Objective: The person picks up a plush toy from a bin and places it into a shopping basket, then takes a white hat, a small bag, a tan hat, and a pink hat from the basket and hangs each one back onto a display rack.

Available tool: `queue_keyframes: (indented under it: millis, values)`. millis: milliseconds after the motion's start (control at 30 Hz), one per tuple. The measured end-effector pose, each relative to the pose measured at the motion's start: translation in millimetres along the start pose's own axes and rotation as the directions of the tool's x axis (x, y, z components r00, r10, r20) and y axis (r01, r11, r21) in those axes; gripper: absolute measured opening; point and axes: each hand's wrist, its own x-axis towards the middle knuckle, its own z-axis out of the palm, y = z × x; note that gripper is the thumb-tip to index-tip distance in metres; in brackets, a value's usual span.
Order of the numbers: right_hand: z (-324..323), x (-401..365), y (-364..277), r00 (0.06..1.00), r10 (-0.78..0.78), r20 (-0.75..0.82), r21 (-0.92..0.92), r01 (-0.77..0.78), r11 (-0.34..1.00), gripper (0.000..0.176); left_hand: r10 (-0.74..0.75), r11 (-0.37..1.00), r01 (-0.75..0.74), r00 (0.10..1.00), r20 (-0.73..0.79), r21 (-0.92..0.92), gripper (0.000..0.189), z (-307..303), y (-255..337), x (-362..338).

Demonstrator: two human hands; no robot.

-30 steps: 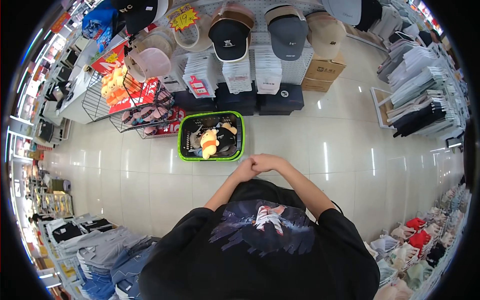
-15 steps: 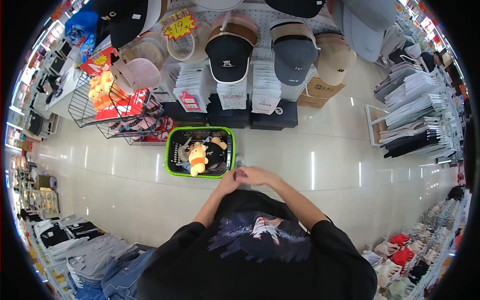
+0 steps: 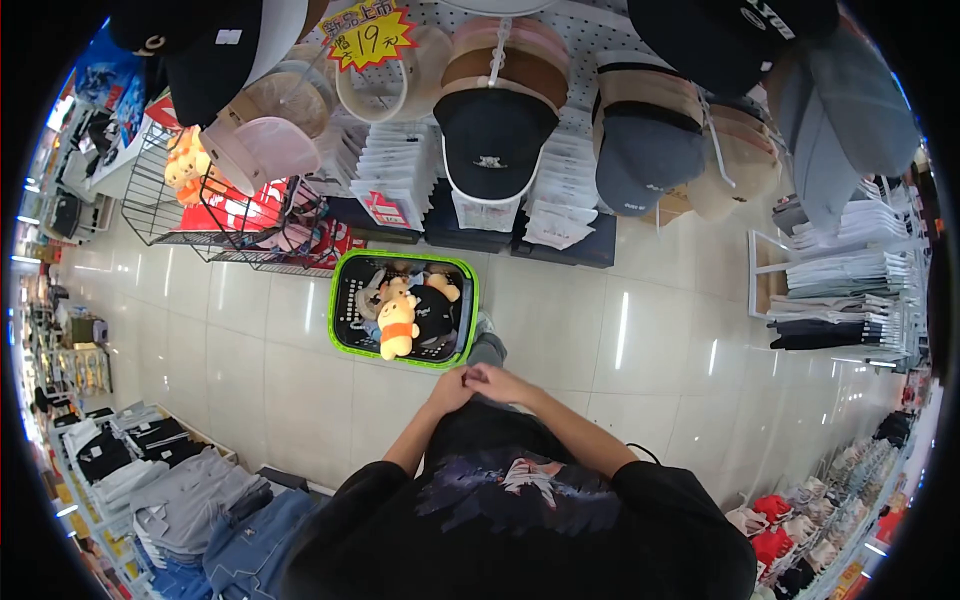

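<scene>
- Shirt point(image 3: 600, 550): black fabric, loose cut, short-sleeved; plain surface outside the printed area.
- Left sleeve point(image 3: 362, 490): black, wide opening; located at 10 o'clock from shirt centre.
- Right sleeve point(image 3: 655, 490): black, matching width; located between 2 and 3 o'clock.
- Chest print point(image 3: 455, 508): dark blue-violet field, ragged brush-stroke edges. Pale motif with red accents point(image 3: 531, 477) at 1 o'clock within the field; fine detail not legible.
- Cord point(image 3: 643, 450): thin, black, curved; at 2 o'clock from shirt centre. Attachment point hidden.
- Left hand point(image 3: 450, 389), right hand point(image 3: 503, 386): bare.
- Trouser leg point(image 3: 488, 350): grey; at 12 o'clock, partly concealed.
- Shoe point(image 3: 484, 323): light-coloured; beyond trouser leg, 12 o'clock.
</scene>
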Motion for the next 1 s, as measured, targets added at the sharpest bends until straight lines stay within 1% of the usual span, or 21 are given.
queue_keyframes:
  millis: [33, 67, 133, 167, 200, 267, 300, 400, 433, 467, 533, 600, 633, 667, 733, 800, 833, 867, 900, 933, 1000]
  values:
    - [1.2, 3.1, -0.1, 0.999, 0.044, -0.002, -0.014, -0.044, 0.999, 0.052, -0.041, 0.997, 0.040, 0.999, 0.013, 0.060, 0.019, -4.4, 3.5, 2.4]
    - [-2.0, 6.2, 0.5, 0.999, 0.037, 0.000, -0.020, -0.037, 0.999, 0.052, -0.046, 0.996, 0.044, 0.999, 0.019, 0.080, 0.017, -8.2, 7.8, 6.2]
    - [-11.4, 13.0, 0.7, 0.997, 0.073, -0.031, -0.039, -0.075, 0.996, 0.048, -0.026, 0.999, 0.025, 0.999, 0.029, 0.049, 0.019, -10.7, 4.7, 20.6]
    - [-15.9, 17.1, 0.2, 0.994, 0.085, -0.068, 0.027, -0.084, 0.996, 0.048, 0.006, 0.998, -0.007, 1.000, 0.025, 0.059, 0.018, -12.7, 3.3, 28.8]
    - [-23.4, 22.2, -1.4, 0.995, 0.076, -0.066, 0.018, -0.075, 0.997, 0.048, 0.014, 0.995, -0.016, 1.000, 0.018, 0.098, 0.018, -18.5, 16.3, 33.3]
    - [-45.8, 34.8, -5.1, 0.989, 0.144, 0.041, -0.043, -0.143, 0.989, 0.049, 0.014, 0.983, -0.020, 0.999, 0.034, 0.180, 0.018, -23.6, 27.6, 49.2]
    - [-60.7, 41.2, -13.7, 0.990, 0.136, 0.032, -0.057, -0.134, 0.989, 0.049, 0.057, 0.977, -0.062, 0.998, 0.030, 0.206, 0.018, -26.3, 33.8, 56.8]
    - [-99.4, 43.7, -47.4, 0.987, 0.115, 0.109, -0.277, -0.081, 0.957, 0.055, 0.089, 0.966, -0.094, 0.995, 0.034, 0.241, 0.017, -37.3, 61.8, 75.8]
    - [-116.3, 40.6, -69.8, 0.990, 0.042, 0.132, -0.277, -0.004, 0.961, 0.049, 0.107, 0.964, -0.112, 0.994, 0.033, 0.242, 0.017, -46.9, 83.7, 78.6]
    - [-133.3, 41.4, -89.3, 0.992, 0.038, 0.117, -0.287, -0.003, 0.958, 0.049, 0.158, 0.965, -0.163, 0.987, 0.042, 0.205, 0.020, -59.9, 106.6, 80.8]
    - [-161.5, 40.4, -127.2, 0.985, -0.026, 0.170, -0.375, 0.089, 0.923, 0.047, 0.216, 0.960, -0.223, 0.975, 0.061, 0.169, 0.023, -82.7, 146.6, 82.1]
    - [-189.1, 29.5, -174.8, 0.990, -0.010, 0.139, -0.368, 0.061, 0.928, 0.046, 0.124, 0.991, -0.122, 0.992, -0.024, 0.045, 0.021, -99.7, 175.3, 88.3]
    - [-197.1, 30.1, -182.8, 0.990, -0.052, 0.134, -0.413, 0.103, 0.905, 0.045, 0.135, 0.991, -0.134, 0.991, -0.020, 0.026, 0.020, -106.6, 183.8, 92.7]
    - [-202.5, 26.9, -188.9, 0.987, -0.091, 0.130, -0.457, 0.141, 0.878, 0.045, 0.144, 0.989, -0.143, 0.990, -0.003, 0.030, 0.020, -112.3, 189.3, 97.7]
    - [-210.6, 12.9, -204.8, 0.990, -0.097, 0.099, -0.467, 0.133, 0.874, 0.045, 0.255, 0.955, -0.268, 0.961, 0.111, 0.125, 0.016, -126.3, 203.7, 108.8]
    - [-216.1, -4.3, -223.1, 0.946, -0.314, -0.075, -0.474, 0.244, 0.846, 0.043, 0.292, 0.943, -0.307, 0.949, 0.118, 0.129, 0.012, -144.4, 236.3, 103.3]
    - [-223.1, -17.5, -244.9, 0.946, -0.313, -0.082, -0.481, 0.237, 0.844, 0.043, 0.338, 0.935, -0.341, 0.940, 0.048, 0.102, 0.011, -156.5, 267.9, 93.0]
    - [-234.5, -34.1, -275.7, 0.914, -0.390, -0.109, -0.409, 0.316, 0.856, 0.042, 0.382, 0.923, -0.379, 0.924, -0.029, 0.071, 0.009, -167.9, 299.4, 83.6]
    - [-247.0, -50.4, -303.8, 0.877, -0.460, -0.137, -0.339, 0.395, 0.854, 0.042, 0.449, 0.894, -0.446, 0.889, -0.089, 0.047, 0.008, -180.8, 325.9, 74.6]
    - [-260.9, -63.4, -325.8, 0.879, -0.458, -0.128, -0.360, 0.390, 0.848, 0.042, 0.510, 0.858, -0.513, 0.846, -0.158, 0.027, 0.008, -193.2, 351.6, 67.4]
    - [-281.8, -82.9, -365.2, 0.714, -0.680, -0.168, -0.467, 0.550, 0.692, 0.055, 0.666, 0.721, -0.684, 0.637, -0.389, 0.115, 0.011, -214.3, 399.5, 55.1]
